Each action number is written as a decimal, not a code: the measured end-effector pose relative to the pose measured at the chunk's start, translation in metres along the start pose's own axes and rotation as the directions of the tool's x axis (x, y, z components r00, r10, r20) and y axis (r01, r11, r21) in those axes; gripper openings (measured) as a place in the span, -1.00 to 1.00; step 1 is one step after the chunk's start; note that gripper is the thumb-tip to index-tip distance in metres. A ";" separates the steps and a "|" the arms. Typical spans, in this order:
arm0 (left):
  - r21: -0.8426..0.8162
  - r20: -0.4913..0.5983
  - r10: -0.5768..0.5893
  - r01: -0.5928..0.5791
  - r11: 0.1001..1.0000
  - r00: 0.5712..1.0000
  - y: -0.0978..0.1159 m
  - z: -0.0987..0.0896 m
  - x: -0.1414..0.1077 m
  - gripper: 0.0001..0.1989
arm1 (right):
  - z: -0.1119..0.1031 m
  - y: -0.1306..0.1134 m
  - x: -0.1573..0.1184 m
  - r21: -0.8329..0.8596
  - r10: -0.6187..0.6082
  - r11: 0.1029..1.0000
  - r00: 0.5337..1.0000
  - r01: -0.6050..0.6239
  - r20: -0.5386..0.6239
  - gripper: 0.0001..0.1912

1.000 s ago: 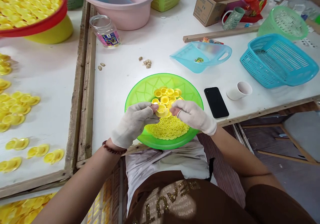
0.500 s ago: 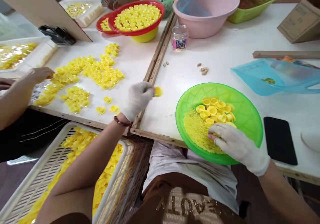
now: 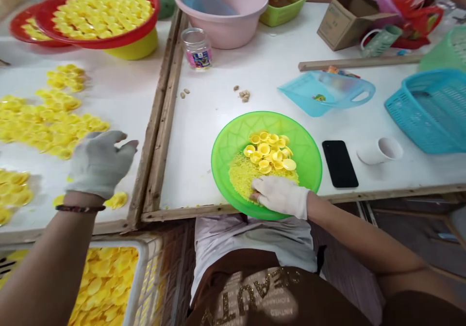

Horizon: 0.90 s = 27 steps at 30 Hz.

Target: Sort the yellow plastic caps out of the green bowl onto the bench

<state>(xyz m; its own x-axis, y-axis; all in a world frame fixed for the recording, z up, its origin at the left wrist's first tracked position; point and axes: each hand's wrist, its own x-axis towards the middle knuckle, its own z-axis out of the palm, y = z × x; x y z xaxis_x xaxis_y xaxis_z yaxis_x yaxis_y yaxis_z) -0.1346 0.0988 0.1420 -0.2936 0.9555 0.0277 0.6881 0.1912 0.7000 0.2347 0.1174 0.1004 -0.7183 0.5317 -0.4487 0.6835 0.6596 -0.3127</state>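
Barely parted, seemingly empty grip on white-gloved left hand (image 3: pixel 102 163), by glossy yellow plastic cups (image 3: pixel 51 124); could scatter cups by brushing. Cannot tell grip of white-gloved right hand (image 3: pixel 280 195), in tiny yellow granules (image 3: pixel 239 174); could tip round green plastic bowl (image 3: pixel 262 122), overhanging white tabletop (image 3: pixel 196 171), by pressing down.

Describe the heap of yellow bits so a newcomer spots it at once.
On the white table, just left of the black phone, sits a round green plate. The heap lies in the plate's near half, with the right hand over part of it. Its tiny, grain-like bits set it apart from the larger yellow cups just beyond.
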 end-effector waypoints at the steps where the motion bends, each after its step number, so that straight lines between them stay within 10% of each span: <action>1: 0.089 -0.071 0.088 -0.082 0.993 0.994 0.019 0.013 -0.002 -0.90 | 0.000 0.002 0.001 0.067 0.002 0.998 1.000 -0.002 0.003 -0.76; 5: 0.198 0.110 0.396 -0.410 0.890 0.912 0.093 0.088 -0.005 -0.81 | -0.006 0.013 -0.001 0.540 0.042 0.841 0.991 0.034 -0.127 -0.74; 8: 0.180 0.326 0.303 -0.374 0.910 0.896 0.126 0.148 0.010 -0.81 | -0.014 0.023 -0.003 0.943 0.151 0.330 0.984 0.037 -0.091 -0.71; 11: 0.252 0.441 0.123 -0.254 0.934 0.889 0.133 0.188 0.030 -0.88 | -0.023 0.033 -0.002 0.960 0.162 -0.268 0.986 0.085 -0.042 -0.74; 14: 0.281 0.486 0.055 -0.216 0.935 0.872 0.130 0.197 0.039 -0.85 | -0.027 0.043 0.000 0.837 0.194 -0.530 0.980 0.138 -0.039 -0.79; 20: -0.065 0.363 0.098 -0.080 0.995 0.927 0.128 0.160 0.012 -0.78 | -0.035 0.040 -0.001 0.813 0.338 -0.500 0.932 0.297 -0.133 -0.58; 27: -0.526 0.639 0.029 0.409 0.746 0.768 0.132 0.154 -0.033 -0.66 | -0.051 0.007 0.007 0.747 0.504 -0.277 0.753 0.605 -0.423 -0.51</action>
<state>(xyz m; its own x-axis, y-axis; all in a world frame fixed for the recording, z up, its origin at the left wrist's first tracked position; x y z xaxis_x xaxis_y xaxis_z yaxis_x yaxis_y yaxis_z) 0.0681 0.1270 0.1238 0.2188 0.8833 -0.4147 0.0441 0.4156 0.9085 0.2279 0.1532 0.1371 -0.2516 0.9575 -0.1412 -0.5268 -0.2578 -0.8099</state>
